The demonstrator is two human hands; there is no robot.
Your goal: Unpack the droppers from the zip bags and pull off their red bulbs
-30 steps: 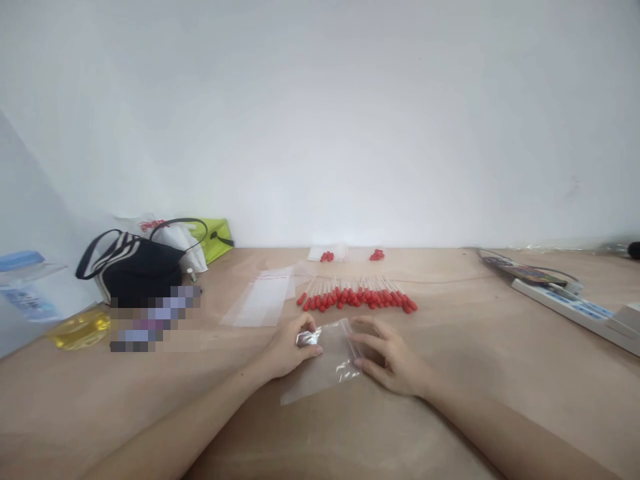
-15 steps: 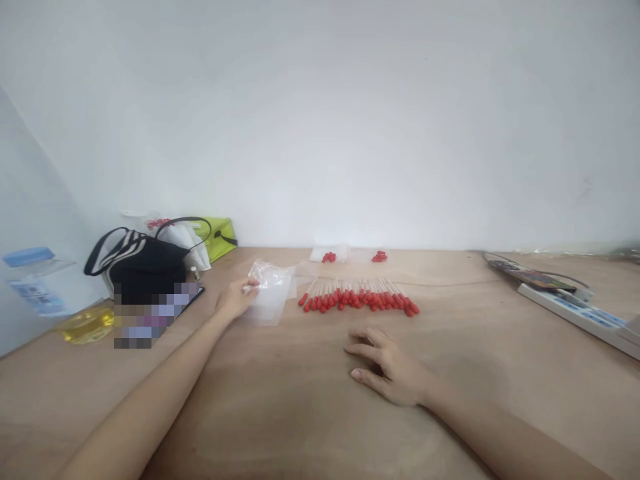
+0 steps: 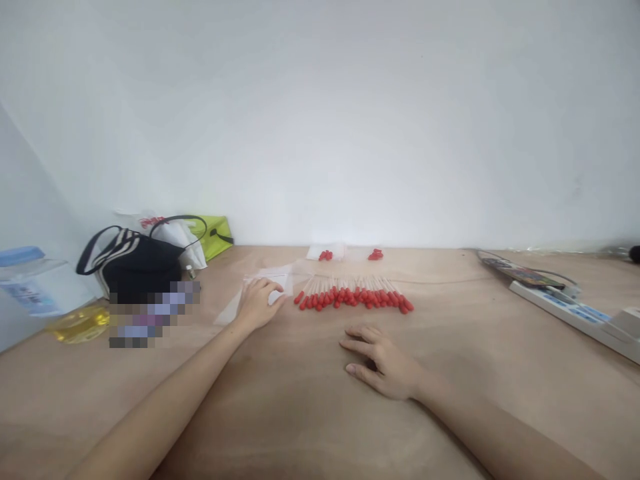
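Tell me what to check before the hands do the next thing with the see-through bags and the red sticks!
1. Left hand on the clear bags: ok, it rests on top of them.
2. Right hand free: ok, it lies flat on the table, holding nothing.
3. Red-tipped sticks tidy: ok, one row, red ends toward the person.
4. Just one bag under the fingers: cannot tell, the plastic is see-through.
5. Sticks apart from both hands: ok, neither hand touches them.

Bags (image 3: 260, 293) left of sticks (image 3: 354, 297); handbag (image 3: 135, 263) farther left
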